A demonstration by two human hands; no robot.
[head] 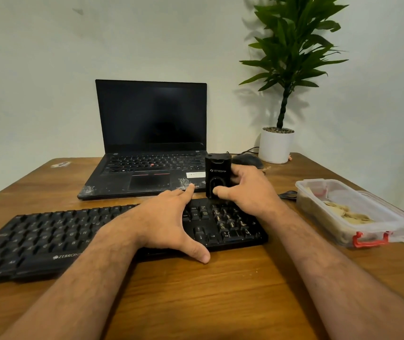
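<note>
A small black box-shaped device (217, 170) with a grey logo stands upright above the far right end of a black keyboard (48, 239). My right hand (250, 190) grips the device, thumb on its front and fingers curled round its right side. My left hand (169, 219) lies spread over the keyboard, fingers straight, index finger pointing toward the device, thumb on the table at the keyboard's near edge. The keyboard lies across a wooden table (196, 290).
An open black laptop (151, 143) with a dark screen sits behind the keyboard. A black mouse (248, 160) and a potted plant (277, 146) stand at the back right. A clear plastic box (343, 212) with red clips sits at the right, its lid beside it.
</note>
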